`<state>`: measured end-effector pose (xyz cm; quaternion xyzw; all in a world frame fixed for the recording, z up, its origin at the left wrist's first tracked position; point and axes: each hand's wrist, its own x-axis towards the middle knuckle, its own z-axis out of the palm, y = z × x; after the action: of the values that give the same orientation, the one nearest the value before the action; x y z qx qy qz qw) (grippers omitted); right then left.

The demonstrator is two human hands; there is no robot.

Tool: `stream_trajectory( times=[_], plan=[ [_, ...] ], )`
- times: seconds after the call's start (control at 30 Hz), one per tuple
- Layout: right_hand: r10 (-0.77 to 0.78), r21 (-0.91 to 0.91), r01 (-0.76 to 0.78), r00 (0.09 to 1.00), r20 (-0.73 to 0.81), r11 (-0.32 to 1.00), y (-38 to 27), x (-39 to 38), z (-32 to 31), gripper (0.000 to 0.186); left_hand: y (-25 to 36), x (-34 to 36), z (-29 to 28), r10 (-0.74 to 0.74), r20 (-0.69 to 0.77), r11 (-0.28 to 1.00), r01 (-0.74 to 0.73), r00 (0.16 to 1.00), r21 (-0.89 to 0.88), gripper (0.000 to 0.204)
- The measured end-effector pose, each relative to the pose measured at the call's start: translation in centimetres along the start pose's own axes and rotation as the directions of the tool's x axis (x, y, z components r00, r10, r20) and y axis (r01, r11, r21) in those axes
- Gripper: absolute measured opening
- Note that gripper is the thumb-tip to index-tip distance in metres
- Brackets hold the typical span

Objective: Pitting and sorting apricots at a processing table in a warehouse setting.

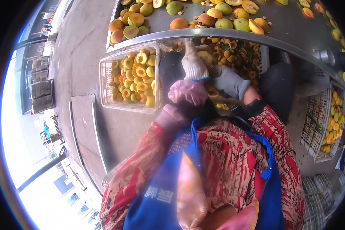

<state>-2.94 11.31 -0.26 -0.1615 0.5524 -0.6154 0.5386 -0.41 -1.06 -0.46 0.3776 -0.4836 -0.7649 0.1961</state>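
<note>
My left hand [194, 64], in a white knit glove with a pink striped cuff, is raised in front of my lap near the metal table's edge. One of its fingers points up toward the edge, and the others close on a yellow-green apricot [205, 57] beside the palm. Right against it is my right hand [229, 82] in a grey glove. Its fingers curl inward, and whatever they hold is hidden. Below both hands stands a crate of apricot halves and scraps [228, 57], partly covered by the gloves.
Whole and halved apricots with loose stones lie on the metal table [161, 35]. A white crate of apricot halves [101, 82] stands on the floor at left. Another crate with yellow fruit [314, 126] is at right, with more crates [318, 195] behind it. My knees flank the middle crate.
</note>
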Motion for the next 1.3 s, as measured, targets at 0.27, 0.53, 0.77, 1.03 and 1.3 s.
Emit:
stream_trajectory(
  times=[0.27,0.53,0.77,1.03,1.3],
  plan=[
    [0.015,0.059,-0.023,0.989,0.147,0.998,-1.3,-1.4,-0.5,0.006,-0.6,0.3,-0.4,-0.015,0.07,0.995,0.022,0.997,-0.094,0.051],
    [0.091,0.375,-0.244,0.92,0.382,0.894,-0.6,-3.0,-1.4,0.016,0.2,-0.4,0.2,-0.056,0.088,0.998,0.055,0.995,0.015,0.048],
    [0.113,0.482,-0.308,0.913,0.391,0.82,0.2,-3.7,-0.8,0.02,0.4,-0.4,0.2,-0.208,0.304,0.972,0.232,0.93,-0.045,0.053],
    [-0.133,0.641,-0.157,0.915,0.38,0.751,-1.1,-4.9,-1.0,0.014,6.1,-0.9,-1.0,0.035,0.091,0.967,-0.01,0.995,-0.254,0.038],
    [-0.212,-0.711,-0.249,0.844,-0.492,0.658,-0.3,-1.6,1.0,0.04,14.7,4.7,-8.0,0.491,0.192,0.154,-0.301,0.85,0.941,0.043]
  ],
)
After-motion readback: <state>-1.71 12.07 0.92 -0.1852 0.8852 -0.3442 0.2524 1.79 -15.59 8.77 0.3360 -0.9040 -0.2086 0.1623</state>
